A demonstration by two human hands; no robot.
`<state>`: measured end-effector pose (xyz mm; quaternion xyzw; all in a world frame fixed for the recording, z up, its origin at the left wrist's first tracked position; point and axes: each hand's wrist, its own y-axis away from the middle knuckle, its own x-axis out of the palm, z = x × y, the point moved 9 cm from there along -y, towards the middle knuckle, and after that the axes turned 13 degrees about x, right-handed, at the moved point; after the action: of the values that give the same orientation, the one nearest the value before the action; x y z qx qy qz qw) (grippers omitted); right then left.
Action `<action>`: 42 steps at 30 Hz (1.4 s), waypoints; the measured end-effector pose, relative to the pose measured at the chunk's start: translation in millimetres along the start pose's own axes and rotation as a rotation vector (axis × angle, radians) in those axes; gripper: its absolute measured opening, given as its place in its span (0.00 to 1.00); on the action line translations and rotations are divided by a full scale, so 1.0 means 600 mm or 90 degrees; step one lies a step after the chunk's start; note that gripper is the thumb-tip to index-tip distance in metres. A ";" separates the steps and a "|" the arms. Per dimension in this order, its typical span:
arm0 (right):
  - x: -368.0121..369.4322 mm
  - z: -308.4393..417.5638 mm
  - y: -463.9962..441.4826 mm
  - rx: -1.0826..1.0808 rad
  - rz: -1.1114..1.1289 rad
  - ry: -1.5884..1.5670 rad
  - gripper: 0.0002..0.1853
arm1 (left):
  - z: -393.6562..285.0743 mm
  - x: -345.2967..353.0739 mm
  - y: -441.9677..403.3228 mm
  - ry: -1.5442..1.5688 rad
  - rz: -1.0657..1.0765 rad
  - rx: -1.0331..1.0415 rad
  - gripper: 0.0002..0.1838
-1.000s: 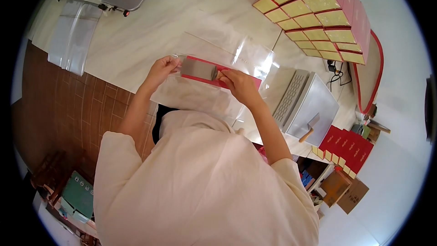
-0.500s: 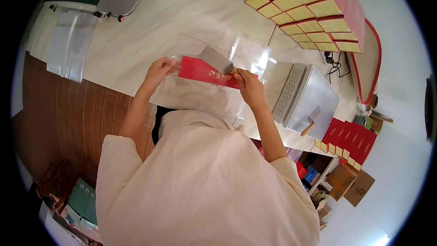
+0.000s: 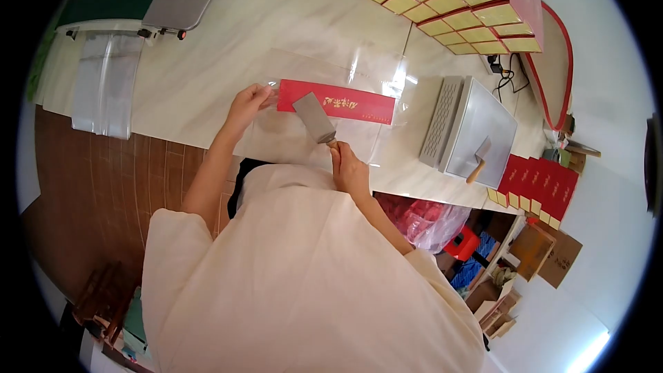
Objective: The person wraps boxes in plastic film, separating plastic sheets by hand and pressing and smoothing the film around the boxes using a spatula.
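Note:
A long red box with gold lettering lies on clear plastic film on the marble-patterned table. My left hand is closed at the box's left end, its fingers pinching the film there. In my right hand is the handle of a metal scraper, held on the near side of the box. The scraper's wide blade points away from me and overlaps the lower left part of the box. Whether the blade touches the box I cannot tell.
Right of the film stands a grey metal appliance with a second scraper on top. Red boxes with yellow ends are stacked at the back right, more red boxes farther right. Clear film hangs over the left edge below a green-and-grey machine.
My right hand has drawn the scraper from the box's right part toward me and to the left, and the blade has turned. My left hand stays at the left end.

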<state>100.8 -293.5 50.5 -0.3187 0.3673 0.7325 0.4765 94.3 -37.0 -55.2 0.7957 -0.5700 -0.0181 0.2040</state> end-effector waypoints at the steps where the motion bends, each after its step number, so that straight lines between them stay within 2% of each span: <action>1: -0.001 0.010 -0.002 -0.010 0.008 0.010 0.09 | 0.002 0.000 0.002 0.004 0.001 -0.005 0.17; 12: -0.001 0.030 0.001 0.024 0.025 0.023 0.09 | 0.029 -0.004 -0.016 0.000 0.052 -0.023 0.18; 15: 0.005 0.017 0.002 0.110 0.053 0.046 0.10 | 0.017 -0.002 -0.017 0.023 0.019 -0.005 0.15; 17: -0.001 -0.010 0.007 0.190 -0.016 -0.076 0.12 | 0.003 0.002 -0.012 0.023 0.025 -0.004 0.15; 20: 0.016 -0.004 0.011 0.257 0.012 -0.177 0.13 | 0.003 0.001 -0.015 0.026 0.048 -0.006 0.16; 22: 0.034 0.008 0.013 0.244 -0.006 -0.149 0.14 | 0.001 0.004 -0.019 0.028 0.066 -0.008 0.16; 25: 0.059 0.041 0.005 0.230 -0.026 0.007 0.14 | 0.005 0.000 -0.020 0.032 0.068 0.002 0.17; 30: 0.094 0.104 -0.011 0.204 -0.020 0.105 0.14 | 0.015 0.005 -0.023 0.021 0.108 -0.025 0.15; 32: 0.113 0.119 -0.015 0.201 0.034 0.148 0.14 | 0.018 0.005 -0.023 0.041 0.108 -0.016 0.16; 42: 0.106 0.158 -0.048 0.107 -0.010 0.084 0.13 | 0.037 0.000 -0.023 0.084 0.099 -0.020 0.16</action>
<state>94.9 -176.1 41.8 -0.3281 0.4552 0.6728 0.4822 101.1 -40.2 -80.6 0.7455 -0.6148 0.0412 0.2539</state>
